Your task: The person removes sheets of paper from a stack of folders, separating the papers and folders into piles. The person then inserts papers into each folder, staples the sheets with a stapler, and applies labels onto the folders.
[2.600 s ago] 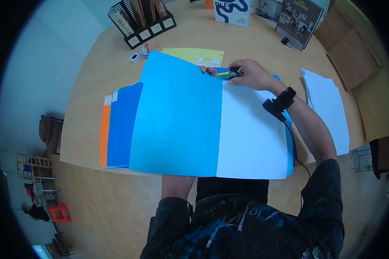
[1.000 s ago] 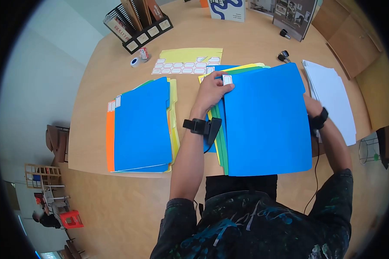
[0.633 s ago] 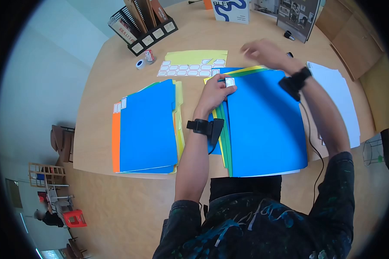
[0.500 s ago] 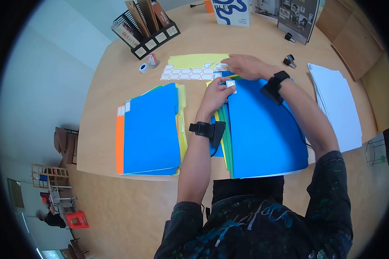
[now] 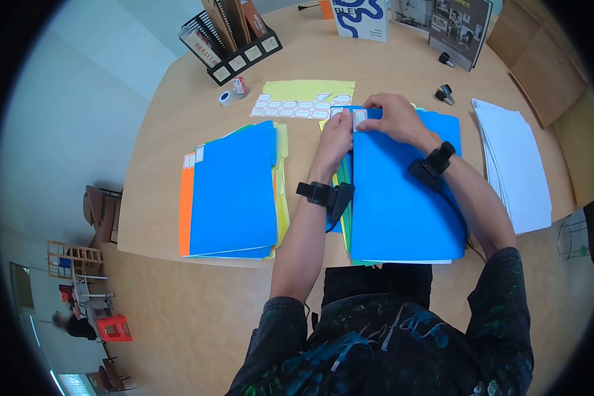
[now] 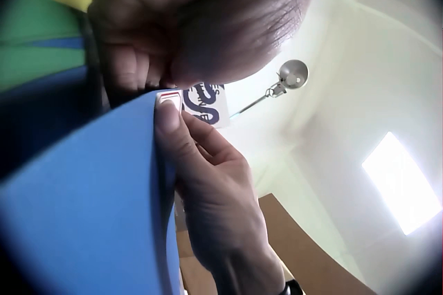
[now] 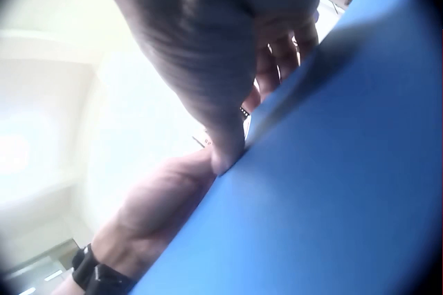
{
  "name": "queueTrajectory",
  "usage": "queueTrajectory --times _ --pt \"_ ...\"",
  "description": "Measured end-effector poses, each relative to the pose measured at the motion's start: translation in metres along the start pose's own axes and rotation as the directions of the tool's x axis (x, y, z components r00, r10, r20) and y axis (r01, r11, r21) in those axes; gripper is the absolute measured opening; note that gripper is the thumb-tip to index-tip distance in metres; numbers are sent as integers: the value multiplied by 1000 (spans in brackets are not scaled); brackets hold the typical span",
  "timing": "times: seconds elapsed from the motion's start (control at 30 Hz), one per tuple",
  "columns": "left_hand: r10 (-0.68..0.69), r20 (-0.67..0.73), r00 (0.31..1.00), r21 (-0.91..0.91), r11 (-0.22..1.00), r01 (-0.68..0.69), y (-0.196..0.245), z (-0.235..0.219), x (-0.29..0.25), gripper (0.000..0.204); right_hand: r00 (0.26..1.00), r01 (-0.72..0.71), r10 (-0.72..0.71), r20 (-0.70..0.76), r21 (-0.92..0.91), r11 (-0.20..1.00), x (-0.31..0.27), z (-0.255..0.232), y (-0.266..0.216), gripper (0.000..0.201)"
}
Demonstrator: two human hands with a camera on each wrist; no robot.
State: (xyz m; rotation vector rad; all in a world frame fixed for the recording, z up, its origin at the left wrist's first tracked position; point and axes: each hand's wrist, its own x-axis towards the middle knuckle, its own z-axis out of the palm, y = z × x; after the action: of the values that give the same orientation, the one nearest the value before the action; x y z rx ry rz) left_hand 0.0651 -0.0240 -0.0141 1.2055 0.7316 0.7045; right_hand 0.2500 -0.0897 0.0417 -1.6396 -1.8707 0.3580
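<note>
A blue folder point(image 5: 406, 191) with a white, red-edged label point(image 5: 360, 119) at its upper left corner lies over green and yellow folders point(image 5: 345, 178). My right hand point(image 5: 399, 120) pinches the folder's top edge beside the label; in the left wrist view its thumb lies against the label point(image 6: 168, 96). At the same corner, my left hand point(image 5: 336, 140) has its fingers curled at the folder's left edge, touching the stack. Part of the left fingers is hidden. The right wrist view shows the right hand point(image 7: 228, 53) over the blue folder point(image 7: 311, 191).
A second folder stack point(image 5: 234, 191) lies left. Behind are a label sheet point(image 5: 294, 109), a tape roll point(image 5: 226, 98) and a black organizer point(image 5: 247, 58). White paper point(image 5: 515, 165) lies right, with black clips point(image 5: 445, 94) behind it. Books point(image 5: 459, 30) stand at the back.
My right hand came from the folder's right side to its upper left corner. The left hand's thumb has left the label's face. The folder lies over the stack; earlier it was open with white paper inside.
</note>
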Motion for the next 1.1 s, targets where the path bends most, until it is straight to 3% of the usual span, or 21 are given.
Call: queueTrajectory --times 0.03,0.1,0.17,0.23,0.27,0.3,0.33,0.37,0.4,0.43,0.47,0.5,0.57,0.6,0.73,0.83,0.87,0.9,0.97,1.03,1.1 --pt "-1 0 1000 5 1000 1 7 11 -7 31 1000 -31 31 -2 11 999 1 -3 2 37" --pt "173 -72 982 343 929 -139 19 41 -28 37 994 -52 56 -96 40 998 1 -13 3 34" --pt "113 -22 993 368 925 -97 36 54 -52 47 980 -71 82 -183 67 995 1 -27 2 31" --pt "300 -95 949 604 776 -185 55 57 -70 51 933 23 75 -353 266 964 0 -40 3 29" --pt "359 -133 924 687 705 -176 75 53 -86 55 934 22 76 -349 269 963 0 -47 6 29" --pt "418 -165 893 761 630 -155 99 41 -104 58 842 130 -19 -538 170 977 -2 -54 10 29" --pt "457 -235 858 728 668 -156 118 22 -118 60 710 218 -123 -694 50 975 -5 -58 16 28" --pt "491 -303 817 694 701 -163 138 -1 -133 62 715 219 -123 -689 53 974 -10 -61 26 28" --pt "507 -334 795 601 764 -235 160 -26 -148 66 785 124 -57 -617 66 990 -17 -64 37 29" --pt "409 -371 834 433 870 -234 186 -38 -170 67 842 30 11 -540 68 997 -23 -68 48 30" --pt "448 -465 764 497 846 -194 197 -66 -183 67 931 -104 175 -319 228 968 -31 -64 61 35" --pt "444 -516 733 530 837 -134 201 -114 -190 67 930 -102 175 -323 231 968 -40 -64 58 35" --pt "373 -602 706 556 830 36 197 -180 -204 58 994 -100 102 26 -84 991 -57 -64 53 45" --pt "330 -629 704 574 808 135 190 -208 -208 55 982 -132 141 123 -80 988 -58 -62 63 64" --pt "213 -723 657 616 629 474 134 -302 -211 53 973 -164 202 113 -283 945 -61 -59 52 78" --pt "226 -773 593 604 545 581 110 -298 -201 55 976 -178 211 44 -387 905 -60 -57 54 80" --pt "335 -729 597 682 435 588 105 -300 -195 52 965 -226 258 38 -374 899 -58 -57 51 83" --pt "332 -732 595 678 438 590 107 -296 -187 52 952 -272 304 34 -362 892 -57 -58 48 85" --pt "517 -590 620 807 360 468 114 -267 -161 49 963 -252 269 -6 -372 894 -58 -59 42 82" --pt "575 -464 674 866 453 210 120 -205 -135 46 972 -229 230 -45 -383 895 -60 -57 37 80" --pt "586 -372 720 849 528 9 117 -125 -105 43 970 -242 243 -27 -257 936 -60 -57 36 68"
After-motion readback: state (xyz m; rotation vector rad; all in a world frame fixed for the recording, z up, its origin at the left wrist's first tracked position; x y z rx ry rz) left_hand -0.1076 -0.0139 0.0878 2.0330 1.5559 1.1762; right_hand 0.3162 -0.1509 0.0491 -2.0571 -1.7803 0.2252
